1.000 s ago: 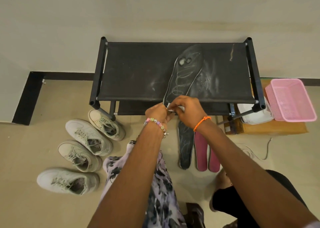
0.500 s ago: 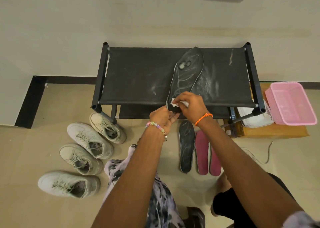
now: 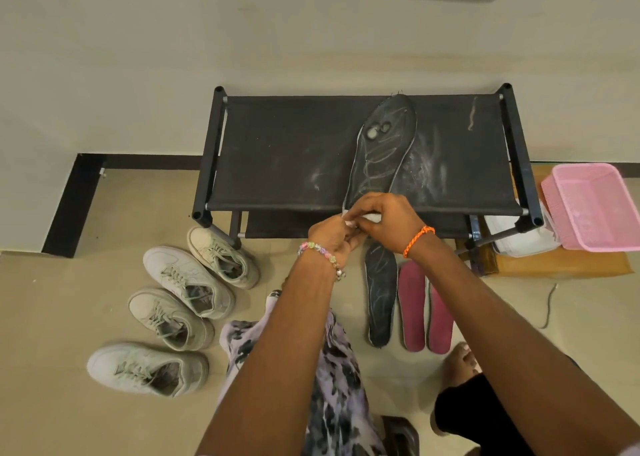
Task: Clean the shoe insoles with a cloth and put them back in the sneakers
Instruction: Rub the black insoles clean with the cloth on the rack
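A black insole with white smears lies lengthwise on the black fabric shoe rack. Its heel end is under my hands at the rack's front edge. My right hand grips a small white cloth on the heel. My left hand pinches the insole's heel edge beside it. A second black insole and two pink insoles lie on the floor below. Several pale sneakers stand on the floor at left.
A pink basket sits on a brown box right of the rack, over a white item. My patterned trouser leg and bare foot are in the foreground. A wall stands behind the rack.
My right hand with the cloth slid up the insole's heel half a second ago and has come back down to the edge. My left hand stays at the heel.
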